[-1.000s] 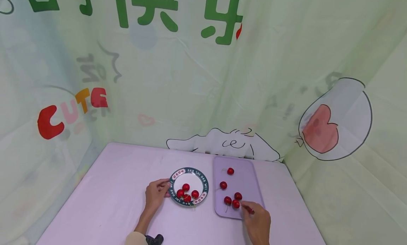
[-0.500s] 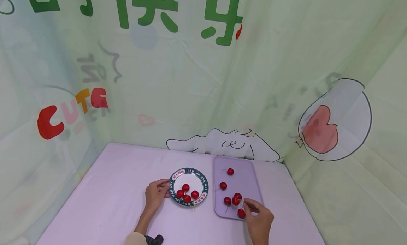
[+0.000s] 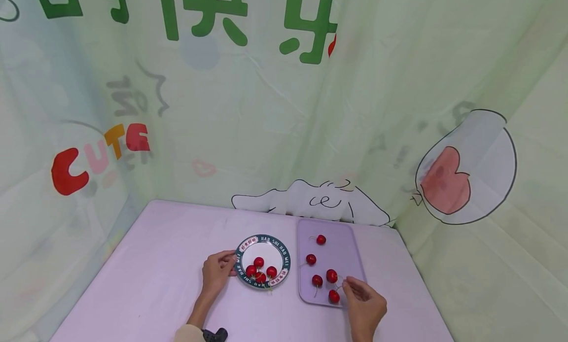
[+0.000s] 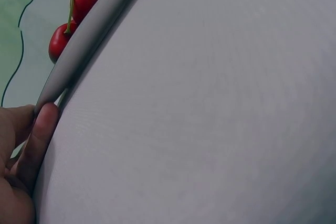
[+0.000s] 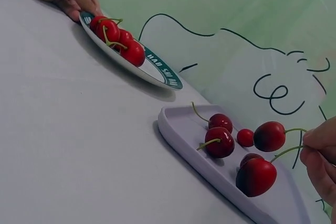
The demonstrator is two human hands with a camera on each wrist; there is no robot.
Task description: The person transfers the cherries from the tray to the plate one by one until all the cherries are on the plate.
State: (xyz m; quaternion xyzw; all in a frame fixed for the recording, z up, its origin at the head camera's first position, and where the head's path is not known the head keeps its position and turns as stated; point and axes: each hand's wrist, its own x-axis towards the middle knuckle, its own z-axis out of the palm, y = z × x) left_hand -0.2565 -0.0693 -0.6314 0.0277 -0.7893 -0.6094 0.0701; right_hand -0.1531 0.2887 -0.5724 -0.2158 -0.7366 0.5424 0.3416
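the likeliest trouble is at the right hand: its fingers are clamped together on two thin stems, and a pair of cherries hangs from that pinch, an upper cherry and a lower cherry, both over the near end of the lilac tray. with only stalks in the grip, one could slide out if the pinch eases, or snap off its fruit if jerked; i would expect a dropped cherry to bounce and roll, perhaps over the low tray rim onto the worktop. the loose cherries lie on the tray, at least one partly hidden behind the hanging pair in the right wrist view, so a low sweep could knock them or hook a stray stalk. the left hand pinches the rim of the green-bordered plate at its left side, thumb and fingers closed on the edge. a tug or lift there could tip the plate and set the piled cherries rolling, since they sit bunched toward its near side; whether that edge is already slightly raised, i cannot tell.
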